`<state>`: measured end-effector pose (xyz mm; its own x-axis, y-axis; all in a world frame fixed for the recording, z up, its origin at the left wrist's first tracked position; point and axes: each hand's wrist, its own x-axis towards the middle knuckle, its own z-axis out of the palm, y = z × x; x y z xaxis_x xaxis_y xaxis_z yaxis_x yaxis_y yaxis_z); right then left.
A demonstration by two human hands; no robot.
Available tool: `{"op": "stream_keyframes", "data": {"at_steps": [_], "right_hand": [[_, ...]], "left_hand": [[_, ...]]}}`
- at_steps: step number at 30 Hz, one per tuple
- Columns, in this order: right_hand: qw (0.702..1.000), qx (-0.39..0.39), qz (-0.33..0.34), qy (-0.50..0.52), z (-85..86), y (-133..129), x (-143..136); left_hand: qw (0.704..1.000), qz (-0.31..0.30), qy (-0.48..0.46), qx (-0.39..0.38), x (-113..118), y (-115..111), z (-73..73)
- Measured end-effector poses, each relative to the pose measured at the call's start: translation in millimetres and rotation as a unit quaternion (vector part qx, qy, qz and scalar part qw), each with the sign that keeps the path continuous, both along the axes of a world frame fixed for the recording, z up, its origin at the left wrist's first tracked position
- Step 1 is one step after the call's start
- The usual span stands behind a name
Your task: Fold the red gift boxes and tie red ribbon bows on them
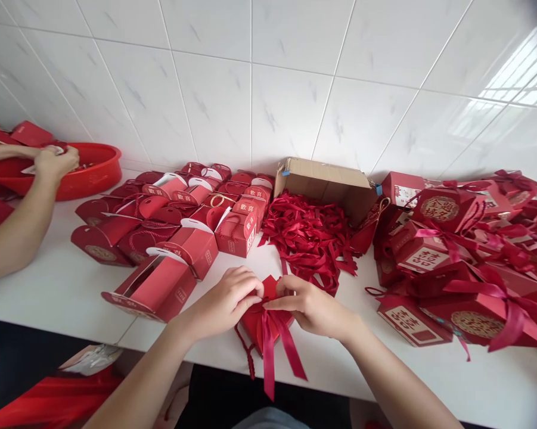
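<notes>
A red gift box (pixel 254 331) sits near the front edge of the table, between my two hands. Around its top runs a dark red satin ribbon (pixel 269 363), its two tails hanging down the near side past the table edge. My left hand (pixel 230 301) pinches the ribbon at the top of the box from the left, fingers curled together. From the right, my right hand (pixel 310 305) grips the ribbon between thumb and fingers at the same spot. The knot itself is partly covered by my fingers. A twisted red cord (pixel 249 357) dangles at the box's left side.
Behind my hands, loose ribbons (pixel 308 238) spill from a cardboard box (pixel 326 173). Rows of red boxes (pixel 170 286) stand left; ribboned boxes (pixel 469 310) are piled right. At far left, another person's hands (pixel 56 164) work over a red basin (pixel 102 173). A tiled wall closes the back.
</notes>
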<state>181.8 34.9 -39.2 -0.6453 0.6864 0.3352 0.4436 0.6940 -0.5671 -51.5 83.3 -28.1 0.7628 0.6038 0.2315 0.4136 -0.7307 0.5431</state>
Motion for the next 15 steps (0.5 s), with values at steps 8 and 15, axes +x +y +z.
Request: {"op": "stream_keyframes", "data": {"at_steps": [8,15], "right_hand": [[1.0,0.009,-0.004,-0.015,-10.0,-2,-2],[1.0,-0.012,-0.009,-0.003,-12.6,-2,-1]], "left_hand": [[1.0,0.002,0.007,-0.026,-3,10,1.2],[0.999,-0.02,-0.01,-0.049,-7,11,-0.6]]}}
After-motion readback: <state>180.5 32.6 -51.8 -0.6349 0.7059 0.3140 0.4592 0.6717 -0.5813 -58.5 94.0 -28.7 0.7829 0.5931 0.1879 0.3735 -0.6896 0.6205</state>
